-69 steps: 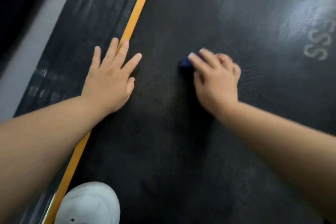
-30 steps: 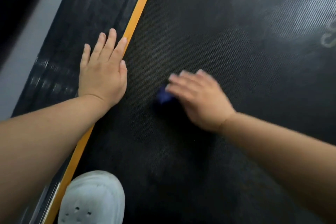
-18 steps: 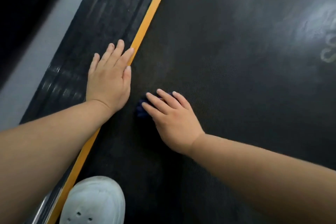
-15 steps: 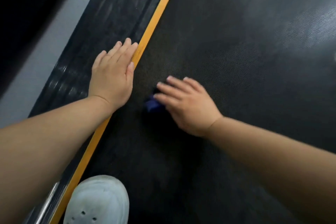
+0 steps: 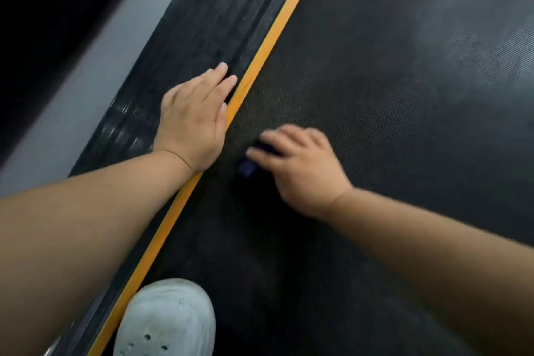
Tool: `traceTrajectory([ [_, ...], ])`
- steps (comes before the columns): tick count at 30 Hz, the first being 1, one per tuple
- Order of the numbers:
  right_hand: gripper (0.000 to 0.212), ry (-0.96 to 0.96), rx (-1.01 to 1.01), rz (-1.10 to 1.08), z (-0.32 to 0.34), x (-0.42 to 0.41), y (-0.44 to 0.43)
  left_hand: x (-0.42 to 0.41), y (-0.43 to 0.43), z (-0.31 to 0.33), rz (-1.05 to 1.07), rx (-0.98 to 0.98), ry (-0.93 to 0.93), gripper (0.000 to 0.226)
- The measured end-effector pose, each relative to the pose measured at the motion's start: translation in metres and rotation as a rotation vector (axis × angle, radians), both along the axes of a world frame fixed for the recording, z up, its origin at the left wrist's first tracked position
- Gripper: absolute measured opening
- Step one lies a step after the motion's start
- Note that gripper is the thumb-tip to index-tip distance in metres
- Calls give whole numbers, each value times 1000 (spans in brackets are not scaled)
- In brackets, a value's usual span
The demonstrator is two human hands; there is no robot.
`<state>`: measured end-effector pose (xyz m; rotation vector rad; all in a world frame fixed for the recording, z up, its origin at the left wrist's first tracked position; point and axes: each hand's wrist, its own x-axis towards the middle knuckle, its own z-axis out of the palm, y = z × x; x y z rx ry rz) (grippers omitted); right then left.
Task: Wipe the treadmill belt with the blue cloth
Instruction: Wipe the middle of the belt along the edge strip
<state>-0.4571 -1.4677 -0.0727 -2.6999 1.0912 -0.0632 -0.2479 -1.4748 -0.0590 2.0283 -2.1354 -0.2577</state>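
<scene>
Now, straight-fingered right grip (image 5: 303,170) pressing blue cloth (image 5: 247,168) on treadmill belt (image 5: 375,95), left grip (image 5: 192,121) flat on rail (image 5: 208,23)

Blue cloth (image 5: 248,167): largely concealed beneath the right hand (image 5: 300,165); only a small dark-blue edge shows by the fingers, so its full outline cannot be determined. Right hand blurred, fingers (image 5: 274,139) smeared, grip on the cloth not discernible. Left hand (image 5: 193,121) covers a short stretch of the orange stripe (image 5: 268,43). White shoe (image 5: 167,318) cut off by the bottom edge. Both forearms run out of frame. Side rail (image 5: 202,23) ridges blurred
</scene>
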Motion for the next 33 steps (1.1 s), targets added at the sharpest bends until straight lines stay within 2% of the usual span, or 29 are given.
traceTrajectory([
  [2, 45, -13, -96, -234, -1, -7, -45, 0, 1, 1, 10, 15, 5, 45],
  [4, 45, 31, -53, -530, 8, -18, -90, 0, 0, 2, 7, 17, 3, 45],
  [6, 45, 63, -38, -636, 12, -17, -108, -1, -1, 3, 8, 13, 11, 45],
  [8, 48, 67, -39, -539, 13, -2, -90, -2, 0, 4, 11, 17, 21, 46],
  [13, 47, 16, 38, 101, 7, 29, 27, 0, 0, 5, 1, 19, 32, 45],
  [15, 47, 43, 53, 232, 8, 23, 23, 1, -1, 5, -4, 27, 29, 45],
  [17, 44, 28, -24, 98, 5, 20, -11, 1, -1, 5, -10, 29, 38, 46],
  [19, 41, -4, -110, -230, 6, 13, -56, 2, 0, 5, -13, 46, 45, 46],
  [21, 43, 69, -80, -527, 12, 2, -95, 3, -2, 8, -23, 76, 42, 46],
  [23, 44, 129, -31, -676, 16, 3, -112, 3, -4, 16, -46, 131, 26, 47],
  [25, 43, 132, -40, -629, 17, 27, -92, 7, -4, 25, -75, 186, -2, 48],
  [29, 42, 21, -35, -254, 9, 65, 1, 18, 2, 42, -71, 332, 10, 56],
  [32, 42, 4, -49, -60, 5, 46, -12, 26, 2, 53, -71, 446, 31, 63],
  [33, 40, 20, -82, -75, 3, 40, -26, 27, 2, 55, -80, 471, 8, 64],
])
